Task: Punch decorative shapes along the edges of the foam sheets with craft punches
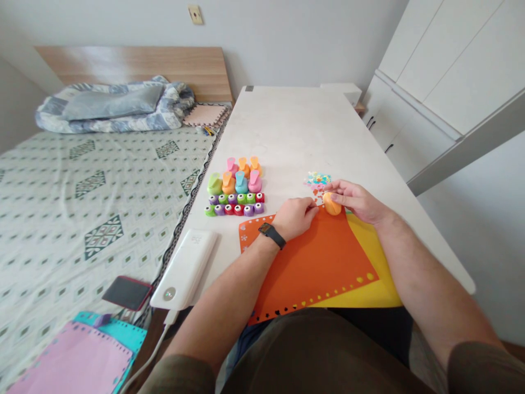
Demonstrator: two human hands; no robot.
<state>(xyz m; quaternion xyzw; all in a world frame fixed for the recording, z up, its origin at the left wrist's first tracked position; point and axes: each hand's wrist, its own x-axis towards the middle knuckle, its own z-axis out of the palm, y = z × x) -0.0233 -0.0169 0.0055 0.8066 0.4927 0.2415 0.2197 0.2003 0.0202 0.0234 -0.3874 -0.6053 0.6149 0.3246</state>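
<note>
Seen from the head view, a small orange plastic craft punch (331,203) sits on the far corner of an orange foam sheet with punched borders (311,262), which lies over a yellow foam sheet (369,273) on the white worktop (295,126). The right hand (356,200) is closed round the punch, fingers curled over its top. The left hand (295,218) rests just beside it on the sheet's far edge, fingers tucked, probably steadying the foam; pinching or only pressing, I cannot tell. Rows of pastel and bright paper punches (235,189) stand near, left of the sheet, likely kept within reach.
</note>
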